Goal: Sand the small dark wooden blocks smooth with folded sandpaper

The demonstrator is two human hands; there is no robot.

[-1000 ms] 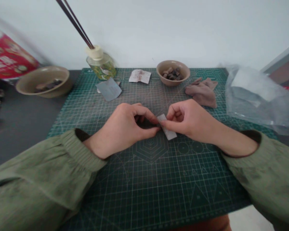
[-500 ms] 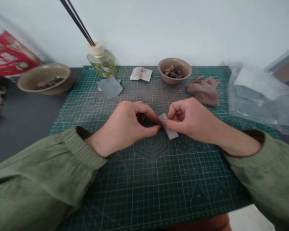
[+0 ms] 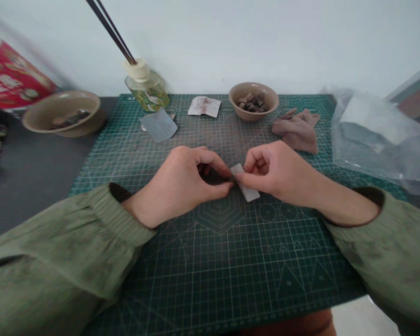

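Above the green cutting mat (image 3: 210, 261), my right hand (image 3: 278, 170) pinches a small light grey strip (image 3: 248, 190) between thumb and index finger. My left hand (image 3: 185, 179) comes in from the other side, its thumb and index fingertips nearly together at the strip's left edge. Something small and dark seems to sit between those left fingertips, too small to make out. The strip slants, its lower end pointing right and toward me. Both hands are close together near the middle of the mat.
Behind are a bowl of small brown pieces (image 3: 254, 100), a crumpled brown cloth (image 3: 299, 130), a stained white paper (image 3: 205, 106), a grey sheet (image 3: 158, 126) and a reed diffuser (image 3: 147, 86). Another bowl (image 3: 63, 114) is left, a clear plastic bag (image 3: 381, 135) right.
The whole view has shifted very slightly. Both hands and the strip keep nearly the same pose.
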